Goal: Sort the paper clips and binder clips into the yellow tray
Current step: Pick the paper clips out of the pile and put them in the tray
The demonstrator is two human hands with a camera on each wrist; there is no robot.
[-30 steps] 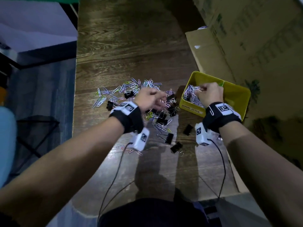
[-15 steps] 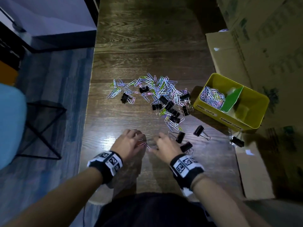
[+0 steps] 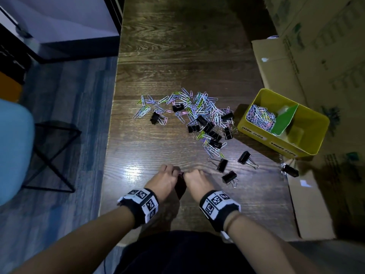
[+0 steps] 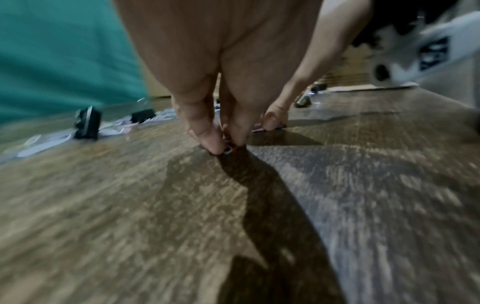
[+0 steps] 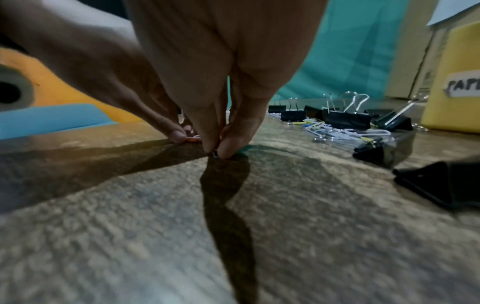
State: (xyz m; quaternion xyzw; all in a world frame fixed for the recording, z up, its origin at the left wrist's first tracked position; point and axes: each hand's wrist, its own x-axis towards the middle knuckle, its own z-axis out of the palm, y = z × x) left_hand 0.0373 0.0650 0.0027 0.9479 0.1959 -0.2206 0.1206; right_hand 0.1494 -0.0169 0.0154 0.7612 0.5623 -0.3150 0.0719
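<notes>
While our hands sit close together near the table's (image 3: 177,56) front edge, each pinches a small paper clip against the wood. Our left hand (image 3: 164,181) has thumb and forefinger closed on a clip (image 4: 228,151) whose metal loop shows between the tips; the colour is hard to tell through the blur. Our right hand (image 3: 194,182) likewise has thumb and forefinger pressed together on a tiny clip end (image 5: 215,154), most of it hidden. The two hands nearly touch at the fingertips.

Farther out on the table lies the main pile of paper clips (image 3: 189,107), pastel and green, spread wide with black binder clips (image 3: 209,127) mixed into its right side. Three more binder clips (image 3: 229,177) lie apart, just right of our right hand, and another (image 3: 289,171) rests by the cardboard edge below the tray.

At the right stands the yellow tray (image 3: 254,130), touching the cardboard. A green divider (image 3: 284,119) splits it; the left compartment holds a heap of paper clips (image 3: 259,116), the right one shows no clips we can make out. Labels on its front wall are too small to read fully from the head view.

Cardboard boxes (image 3: 316,46) line the right side. A blue chair (image 3: 13,147) stands off the table to the left.
</notes>
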